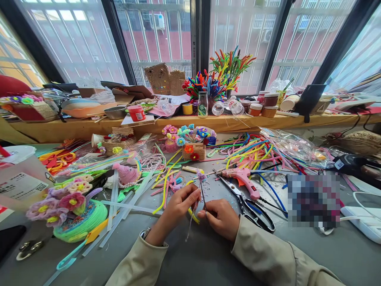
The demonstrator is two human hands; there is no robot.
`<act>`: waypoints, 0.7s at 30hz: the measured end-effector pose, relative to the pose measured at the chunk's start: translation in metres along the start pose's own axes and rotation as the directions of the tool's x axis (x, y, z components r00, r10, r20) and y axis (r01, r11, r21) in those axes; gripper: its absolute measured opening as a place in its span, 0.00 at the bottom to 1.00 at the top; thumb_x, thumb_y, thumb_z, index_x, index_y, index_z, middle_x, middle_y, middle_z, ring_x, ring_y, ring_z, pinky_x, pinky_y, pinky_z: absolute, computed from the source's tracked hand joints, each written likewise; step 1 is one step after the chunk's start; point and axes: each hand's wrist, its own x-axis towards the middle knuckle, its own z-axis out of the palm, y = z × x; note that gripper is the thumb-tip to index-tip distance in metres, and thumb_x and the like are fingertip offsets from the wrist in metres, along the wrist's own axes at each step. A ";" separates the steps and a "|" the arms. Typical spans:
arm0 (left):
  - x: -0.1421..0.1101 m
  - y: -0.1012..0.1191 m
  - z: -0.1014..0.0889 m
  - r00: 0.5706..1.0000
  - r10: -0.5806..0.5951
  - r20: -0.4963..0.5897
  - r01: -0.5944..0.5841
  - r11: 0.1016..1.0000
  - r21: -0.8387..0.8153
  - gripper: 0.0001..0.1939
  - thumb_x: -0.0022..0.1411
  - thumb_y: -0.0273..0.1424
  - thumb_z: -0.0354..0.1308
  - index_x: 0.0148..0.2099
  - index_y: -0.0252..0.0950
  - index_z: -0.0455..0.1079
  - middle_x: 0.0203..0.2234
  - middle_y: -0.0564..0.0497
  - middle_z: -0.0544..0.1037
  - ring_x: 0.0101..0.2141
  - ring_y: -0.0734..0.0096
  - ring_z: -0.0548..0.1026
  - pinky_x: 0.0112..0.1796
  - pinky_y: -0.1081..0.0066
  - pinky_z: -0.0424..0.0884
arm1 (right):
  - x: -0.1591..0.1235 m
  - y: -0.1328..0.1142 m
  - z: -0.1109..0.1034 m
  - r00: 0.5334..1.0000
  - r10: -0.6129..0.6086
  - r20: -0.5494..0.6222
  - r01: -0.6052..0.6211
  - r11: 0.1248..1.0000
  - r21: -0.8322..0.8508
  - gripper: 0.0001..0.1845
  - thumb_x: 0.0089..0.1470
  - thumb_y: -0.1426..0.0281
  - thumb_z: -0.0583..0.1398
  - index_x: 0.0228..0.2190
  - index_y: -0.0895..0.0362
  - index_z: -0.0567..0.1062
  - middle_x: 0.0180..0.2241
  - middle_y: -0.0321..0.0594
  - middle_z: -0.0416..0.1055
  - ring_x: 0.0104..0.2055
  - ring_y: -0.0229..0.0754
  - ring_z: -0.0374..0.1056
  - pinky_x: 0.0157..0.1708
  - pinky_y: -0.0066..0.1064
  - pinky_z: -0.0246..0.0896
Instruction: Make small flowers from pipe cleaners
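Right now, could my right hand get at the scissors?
Probably yes: the scissors lie beside your right hand with nothing visible between them, though that hand seems busy pinching a thin dark stem.

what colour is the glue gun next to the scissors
Pink; the glue gun shows best in the head view.

1. Printed lines fill a white label on a cup, too small to read.
2. A red jar bears white, illegible print.
3. Tiny characters run down the window frame, unreadable.
4. A glass bottle's green print is indecipherable.
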 end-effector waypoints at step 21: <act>0.001 0.000 -0.001 0.999 0.023 -0.022 -0.024 1.000 -0.018 0.12 0.54 0.35 0.45 0.24 0.34 0.58 0.17 0.57 0.59 0.20 0.78 0.60 0.25 0.75 0.57 | 0.001 0.002 0.000 1.000 0.004 -0.011 -0.005 1.000 -0.005 0.27 0.49 0.54 0.45 0.10 0.60 0.58 0.11 0.30 0.49 0.16 0.29 0.43 0.18 0.24 0.38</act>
